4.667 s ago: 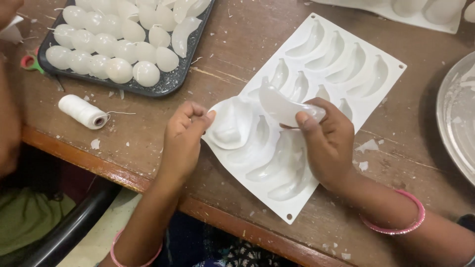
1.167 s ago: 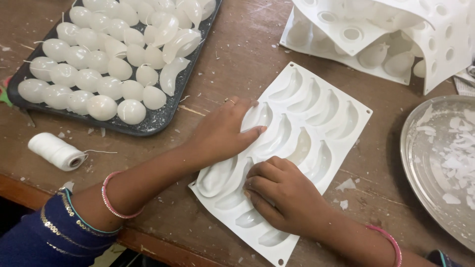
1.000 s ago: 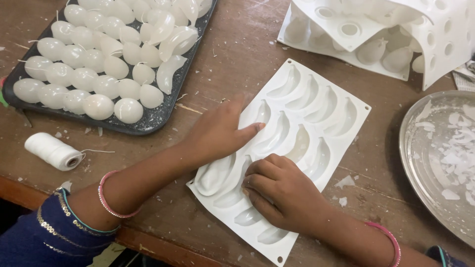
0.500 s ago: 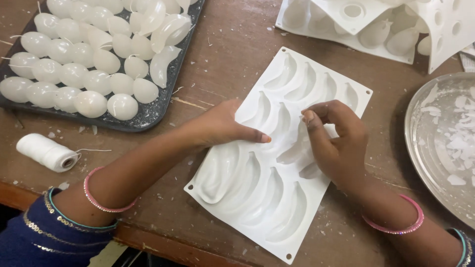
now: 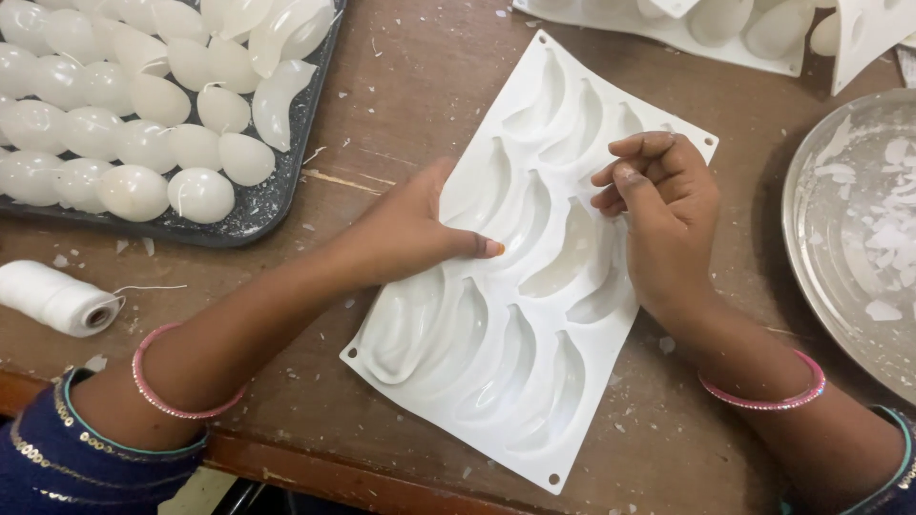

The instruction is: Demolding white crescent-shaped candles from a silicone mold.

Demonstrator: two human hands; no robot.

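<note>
White thread spool (image 5: 59, 298) lay near the surface (image 5: 401, 114) edge, below the dark tray (image 5: 277, 195). Left hand (image 5: 410, 234) pressed flat on the white mould (image 5: 515, 286), open; right hand (image 5: 663, 210), fingers curled, touched its upper cavities beside the metal plate (image 5: 811, 238).

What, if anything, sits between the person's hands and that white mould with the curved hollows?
Nothing visible does. The left hand lies flat on the white mould, and the right hand rests on it near the far edge with fingers curled. Both touch it directly.
</note>
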